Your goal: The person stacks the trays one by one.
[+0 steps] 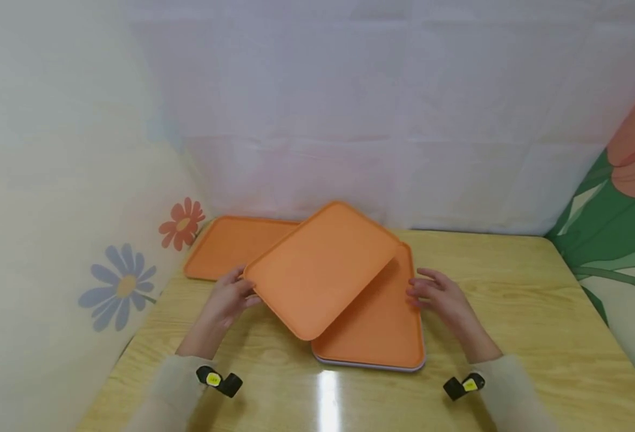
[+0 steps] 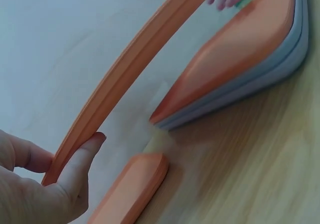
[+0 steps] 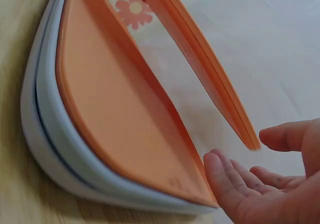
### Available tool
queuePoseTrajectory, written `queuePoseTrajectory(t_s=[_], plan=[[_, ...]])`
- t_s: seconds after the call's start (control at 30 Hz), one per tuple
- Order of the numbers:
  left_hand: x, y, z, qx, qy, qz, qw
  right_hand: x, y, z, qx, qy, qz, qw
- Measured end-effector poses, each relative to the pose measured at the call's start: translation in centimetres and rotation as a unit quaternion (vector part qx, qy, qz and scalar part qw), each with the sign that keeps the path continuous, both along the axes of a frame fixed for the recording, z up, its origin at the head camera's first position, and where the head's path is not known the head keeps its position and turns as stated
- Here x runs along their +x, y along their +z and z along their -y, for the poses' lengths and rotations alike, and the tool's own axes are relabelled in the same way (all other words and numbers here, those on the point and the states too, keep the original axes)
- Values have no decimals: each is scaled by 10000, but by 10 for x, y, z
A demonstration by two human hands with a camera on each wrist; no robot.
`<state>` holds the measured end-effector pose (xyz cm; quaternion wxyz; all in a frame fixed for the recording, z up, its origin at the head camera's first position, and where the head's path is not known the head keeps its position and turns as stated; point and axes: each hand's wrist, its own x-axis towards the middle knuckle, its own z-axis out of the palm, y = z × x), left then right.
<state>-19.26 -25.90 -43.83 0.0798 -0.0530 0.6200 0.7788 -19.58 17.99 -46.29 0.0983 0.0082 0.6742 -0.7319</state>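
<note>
My left hand (image 1: 229, 298) pinches the left corner of an orange tray (image 1: 325, 270), thumb on one side and fingers on the other. That tray is raised and tilted above a stack topped by another orange tray (image 1: 382, 327). Pale grey-blue trays (image 3: 46, 109) lie under the top one in the right wrist view. To the right of the stack is my right hand (image 1: 447, 300), its fingers spread and holding nothing. In the right wrist view its thumb is very near the raised tray's end (image 3: 247, 136); whether they touch I cannot tell.
A further orange tray (image 1: 241, 240) lies flat at the table's back left, partly covered by the raised one. The wooden table (image 1: 517, 300) meets a white cloth backdrop (image 1: 317, 108) behind. Flower-patterned panels (image 1: 128, 285) stand on both sides.
</note>
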Motion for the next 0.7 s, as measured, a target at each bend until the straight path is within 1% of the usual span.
queuePoseTrajectory(t_s=[0.17,0.33,0.43,0.6,0.7], plan=[[2,1,-22,324,65,120,9994,4,2,12,-700,121,132,9974],[5,-2,-36,522,218,206,9982,5,4,21,-1112,104,256,9934],[6,-5,-45,540,308,214,9978,5,4,26,-1331,40,386,9903],[7,-10,-59,621,315,176,9974,3,3,31,-1731,-156,543,9833],[7,-13,-67,672,302,184,9971,2,5,33,-1875,-297,566,9802]])
